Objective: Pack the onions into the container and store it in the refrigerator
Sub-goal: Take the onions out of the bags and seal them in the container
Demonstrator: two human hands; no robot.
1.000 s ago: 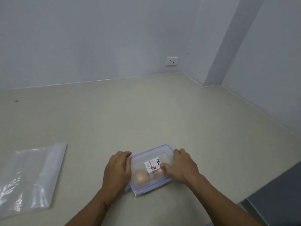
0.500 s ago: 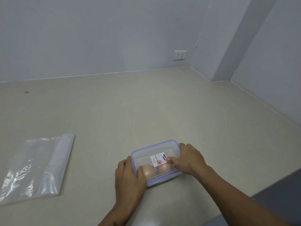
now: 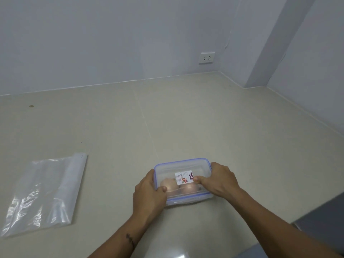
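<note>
My left hand (image 3: 149,194) clamps the left end of the container (image 3: 183,165) and my right hand (image 3: 218,180) clamps its right end, thumbs pressing on the blue-rimmed lid. It sits on the beige floor (image 3: 167,118), two onions (image 3: 168,184) inside. Farther left lies an empty plastic bag (image 3: 44,194); a wall socket (image 3: 206,57) beyond.

An empty clear plastic bag (image 3: 44,194) lies flat on the floor (image 3: 186,118); a wall socket (image 3: 206,57) sits beyond.
</note>
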